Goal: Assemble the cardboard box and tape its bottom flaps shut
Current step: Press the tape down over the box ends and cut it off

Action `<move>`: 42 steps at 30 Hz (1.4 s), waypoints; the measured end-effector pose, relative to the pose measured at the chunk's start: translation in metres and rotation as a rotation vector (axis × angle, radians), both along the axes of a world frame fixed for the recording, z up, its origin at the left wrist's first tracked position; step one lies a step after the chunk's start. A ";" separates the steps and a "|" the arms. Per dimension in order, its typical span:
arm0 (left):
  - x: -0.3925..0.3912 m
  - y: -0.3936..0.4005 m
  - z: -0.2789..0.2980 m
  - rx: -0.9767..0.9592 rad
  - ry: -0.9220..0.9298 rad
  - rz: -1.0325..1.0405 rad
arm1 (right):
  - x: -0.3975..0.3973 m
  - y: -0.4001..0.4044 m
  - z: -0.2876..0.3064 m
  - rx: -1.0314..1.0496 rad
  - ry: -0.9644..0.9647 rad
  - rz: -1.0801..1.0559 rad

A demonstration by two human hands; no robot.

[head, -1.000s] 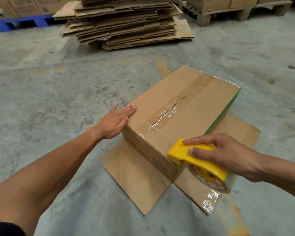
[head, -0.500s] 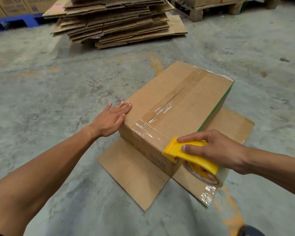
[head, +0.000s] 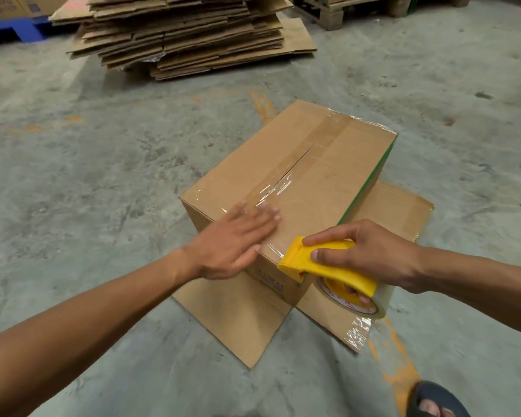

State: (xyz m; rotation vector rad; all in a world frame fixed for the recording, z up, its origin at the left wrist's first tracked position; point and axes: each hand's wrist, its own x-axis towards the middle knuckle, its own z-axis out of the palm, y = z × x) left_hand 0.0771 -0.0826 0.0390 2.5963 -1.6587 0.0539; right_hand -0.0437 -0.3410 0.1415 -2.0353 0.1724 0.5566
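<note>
- Taped seam [head: 310,152] along box [head: 328,188] long axis, running away from near edge.
- Left hand [head: 238,239], blurred, apparently flat on tape.
- Right hand [head: 370,254] clenched round yellow dispenser [head: 328,263] at near corner.

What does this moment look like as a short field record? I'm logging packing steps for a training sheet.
setting: concrete floor
box: cardboard box upside down, other flaps splayed on the floor
seam: clear tape runs along the centre seam
left hand: left hand flat on the near end of the tape
right hand: right hand grips the yellow tape dispenser at the box's near edge
background: stack of flattened cartons, wooden pallet
</note>
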 end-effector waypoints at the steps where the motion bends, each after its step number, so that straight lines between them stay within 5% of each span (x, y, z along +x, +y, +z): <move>1: -0.005 -0.006 -0.004 0.004 0.006 -0.037 | 0.002 0.001 0.000 -0.003 -0.001 0.008; 10: 0.053 0.010 0.005 0.054 0.094 -0.009 | 0.042 0.032 -0.001 0.206 0.017 -0.103; 16: 0.065 0.002 0.013 0.003 0.305 0.265 | 0.057 0.046 -0.001 0.231 0.018 -0.104; 29: 0.062 -0.004 0.005 0.030 0.169 0.276 | -0.009 -0.007 -0.001 0.208 0.077 -0.109; 39: 0.047 -0.018 0.019 0.101 0.207 0.396 | 0.002 -0.012 -0.015 0.197 0.105 -0.077; 42: 0.024 -0.038 0.021 0.099 0.188 0.296 | 0.006 -0.017 -0.020 0.161 0.123 -0.042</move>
